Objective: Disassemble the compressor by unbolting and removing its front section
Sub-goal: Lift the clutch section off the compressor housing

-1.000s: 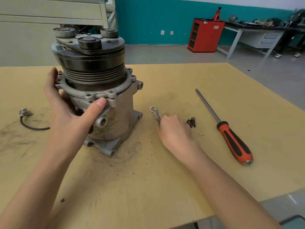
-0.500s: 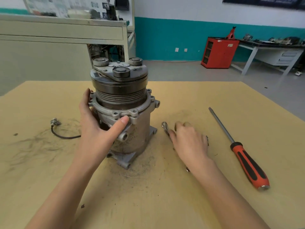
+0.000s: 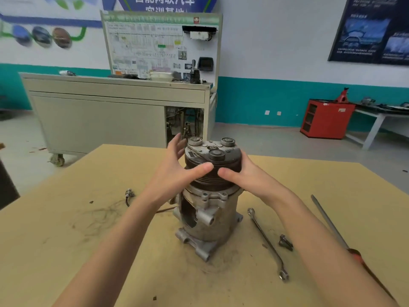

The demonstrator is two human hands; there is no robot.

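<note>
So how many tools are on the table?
2: a wrench right of the compressor, and a screwdriver further right, partly hidden by the right arm.

One wide-angle view, worn on the head, looks forward and slightly down from behind and above the fingers (image 3: 176, 144), near them; the yellow wooden tabletop (image 3: 66, 240) spreads beneath the fingers, the white-and-teal wall (image 3: 265, 63) far beyond them.

Compressor (image 3: 208, 220) stands between left hand (image 3: 177, 173) and right hand (image 3: 245, 176); table (image 3: 66, 251) opens left of them; wrench (image 3: 265, 238), seemingly 2 bolts (image 3: 285, 242), screwdriver (image 3: 329, 220) lie right.
</note>
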